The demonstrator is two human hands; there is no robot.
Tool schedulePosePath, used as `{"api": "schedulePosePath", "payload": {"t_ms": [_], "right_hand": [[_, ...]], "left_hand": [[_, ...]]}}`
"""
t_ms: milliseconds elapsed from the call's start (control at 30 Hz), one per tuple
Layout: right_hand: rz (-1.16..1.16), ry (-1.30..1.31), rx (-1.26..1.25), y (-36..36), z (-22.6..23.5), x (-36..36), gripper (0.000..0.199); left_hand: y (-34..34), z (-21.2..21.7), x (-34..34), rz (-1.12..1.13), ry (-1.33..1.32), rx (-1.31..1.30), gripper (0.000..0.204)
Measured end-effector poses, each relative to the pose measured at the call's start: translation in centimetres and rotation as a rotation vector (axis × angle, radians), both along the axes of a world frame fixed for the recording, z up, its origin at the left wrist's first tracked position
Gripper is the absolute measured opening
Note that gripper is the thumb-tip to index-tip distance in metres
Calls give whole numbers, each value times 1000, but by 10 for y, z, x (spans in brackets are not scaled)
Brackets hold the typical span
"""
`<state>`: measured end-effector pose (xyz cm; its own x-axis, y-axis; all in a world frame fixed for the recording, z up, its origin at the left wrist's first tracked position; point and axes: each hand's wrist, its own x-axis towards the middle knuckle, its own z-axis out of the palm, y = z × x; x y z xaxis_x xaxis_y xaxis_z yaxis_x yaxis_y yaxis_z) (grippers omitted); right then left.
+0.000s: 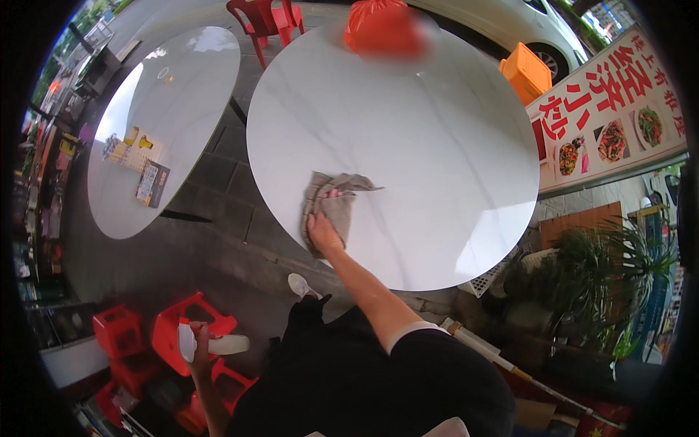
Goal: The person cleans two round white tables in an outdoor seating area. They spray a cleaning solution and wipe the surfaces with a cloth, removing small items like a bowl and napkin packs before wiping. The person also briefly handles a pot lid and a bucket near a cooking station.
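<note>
My right hand (322,227) presses a crumpled grey cloth (331,200) flat against the near left part of a round white marble table (437,146). The arm reaches out from my dark-clothed body below. Down at my left side, my left hand (198,349) grips a white spray bottle (218,344), held low above red plastic stools.
A second round white table (167,95) with menu cards (151,182) stands to the left. Red plastic stools (175,335) crowd the lower left, a red chair (266,22) and an orange bag (382,28) sit at the far side. A sign board (611,109), potted plants (604,284) and a mop handle (510,368) are on the right.
</note>
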<state>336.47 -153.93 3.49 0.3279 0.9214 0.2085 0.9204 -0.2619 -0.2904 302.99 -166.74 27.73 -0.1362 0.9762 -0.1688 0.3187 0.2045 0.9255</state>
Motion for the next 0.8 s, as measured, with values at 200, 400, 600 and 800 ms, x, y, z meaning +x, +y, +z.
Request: {"api": "schedulePosePath", "payload": {"t_ms": [200, 400, 600, 800], "right_hand": [[137, 609, 125, 79, -20, -121, 53], [-126, 1804, 395, 121, 26, -114, 36], [-422, 1697, 610, -23, 81, 37, 39], [-483, 84, 80, -116, 65, 123, 61]], "left_hand": [[61, 0, -78, -20, 22, -39, 8], [123, 10, -92, -167, 64, 3, 5], [140, 4, -90, -203, 66, 24, 5], [149, 14, -62, -221, -12, -30, 8]]}}
